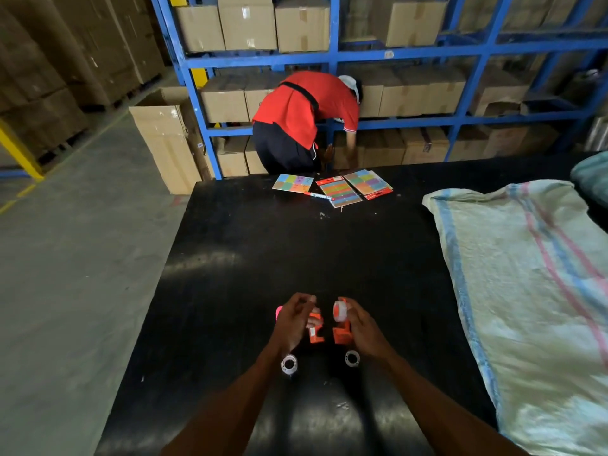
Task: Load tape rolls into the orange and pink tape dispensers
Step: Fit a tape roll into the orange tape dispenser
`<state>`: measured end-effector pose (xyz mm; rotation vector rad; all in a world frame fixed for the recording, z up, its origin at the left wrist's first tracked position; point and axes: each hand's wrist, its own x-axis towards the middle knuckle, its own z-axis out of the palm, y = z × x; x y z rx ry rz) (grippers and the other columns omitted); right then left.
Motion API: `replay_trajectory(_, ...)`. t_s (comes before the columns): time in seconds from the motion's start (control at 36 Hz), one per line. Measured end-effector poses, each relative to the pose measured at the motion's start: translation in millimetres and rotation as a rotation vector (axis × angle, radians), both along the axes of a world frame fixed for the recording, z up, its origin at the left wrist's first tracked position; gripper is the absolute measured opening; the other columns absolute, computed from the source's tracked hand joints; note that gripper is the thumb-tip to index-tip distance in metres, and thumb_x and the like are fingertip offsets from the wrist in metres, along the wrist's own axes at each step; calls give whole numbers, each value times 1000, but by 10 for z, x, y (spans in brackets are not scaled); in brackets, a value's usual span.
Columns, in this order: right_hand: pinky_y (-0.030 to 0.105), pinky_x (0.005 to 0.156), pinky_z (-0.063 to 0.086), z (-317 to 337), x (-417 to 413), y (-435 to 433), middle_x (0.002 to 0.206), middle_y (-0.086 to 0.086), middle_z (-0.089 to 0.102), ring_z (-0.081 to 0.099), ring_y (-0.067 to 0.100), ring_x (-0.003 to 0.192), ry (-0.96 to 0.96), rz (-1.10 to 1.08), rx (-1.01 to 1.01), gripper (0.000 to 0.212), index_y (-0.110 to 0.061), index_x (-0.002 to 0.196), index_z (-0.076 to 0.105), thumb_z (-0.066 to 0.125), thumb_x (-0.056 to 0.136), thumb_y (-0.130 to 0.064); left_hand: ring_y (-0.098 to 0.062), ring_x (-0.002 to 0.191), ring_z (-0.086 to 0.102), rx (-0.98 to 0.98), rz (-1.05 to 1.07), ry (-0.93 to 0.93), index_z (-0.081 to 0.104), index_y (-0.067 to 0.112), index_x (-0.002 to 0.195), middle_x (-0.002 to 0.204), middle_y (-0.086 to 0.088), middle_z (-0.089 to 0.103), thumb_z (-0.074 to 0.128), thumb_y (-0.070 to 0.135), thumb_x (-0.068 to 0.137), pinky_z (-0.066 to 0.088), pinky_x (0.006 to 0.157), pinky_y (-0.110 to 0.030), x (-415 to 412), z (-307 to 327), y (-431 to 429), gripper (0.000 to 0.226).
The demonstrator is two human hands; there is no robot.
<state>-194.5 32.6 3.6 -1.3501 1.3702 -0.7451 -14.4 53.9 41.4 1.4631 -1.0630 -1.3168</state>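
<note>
Two bare forearms coming in from the near edge, without sleeves, without gloves. No watch, ring or band to see on either wrist. Left hand (293, 319) bare too, with slim long fingers (309, 299), knuckles showing clearly. Right hand (362, 330) the same, uncovered, nails short as far as can be seen. Upper arms cut off by the near edge, so clothing not visible.
</note>
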Motion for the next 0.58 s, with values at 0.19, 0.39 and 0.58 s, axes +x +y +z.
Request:
replay_trajectory(0.19,39,108,43,-60,-54,-152,131,-3,60,57,10,119,-3,-10,3,34,-27,135,53,37,105,-28,-23,61,65,77,0,-361,58,10,101,81,-10,66,54,10,92,57,61,-41,79,-368,-197,10)
replay_trajectory(0.39,43,106,45,-212,-85,-307,132,-1,59,58,12,120,10,33,9,38,-23,138,50,36,104,-32,-30,90,67,103,-29,-622,56,7,116,100,-16,70,58,18,91,42,68,-27,-205,-500,-380,27)
replay_trajectory(0.58,27,110,38,-283,-187,-395,137,-5,56,53,2,123,-9,15,77,34,-29,136,50,36,105,-33,-35,130,46,247,-147,-882,38,7,142,148,-17,36,52,28,94,42,106,-45,-432,-813,-636,54)
